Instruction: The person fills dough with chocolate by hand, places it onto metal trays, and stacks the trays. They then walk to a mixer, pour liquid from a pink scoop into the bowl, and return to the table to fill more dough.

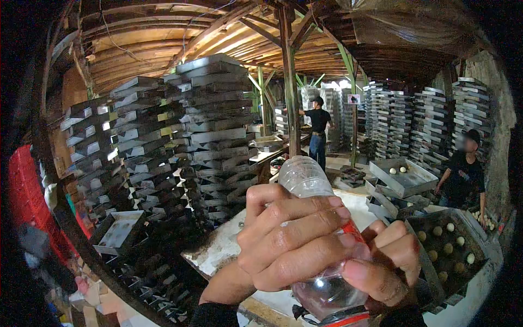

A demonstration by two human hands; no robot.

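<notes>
A clear plastic bottle (306,177) with ridged walls and a strip of red label is held close in front of me, tilted. My left hand (294,237) wraps its fingers over the bottle's middle from the left. From the other side, my right hand (392,261) grips it with thumb and curled fingers. The bottle's lower end, near the bottom edge of the view, has a red and black band (348,318) around it. My fingers hide much of the bottle's middle. Below it lies a pale work surface (275,300).
Tall stacks of metal trays (212,114) rise at left, with more stacks (430,122) at back right. A tray of round pale pieces (447,248) lies right, below another tray (403,177). One person (317,122) stands by a post; another (463,171) bends at right.
</notes>
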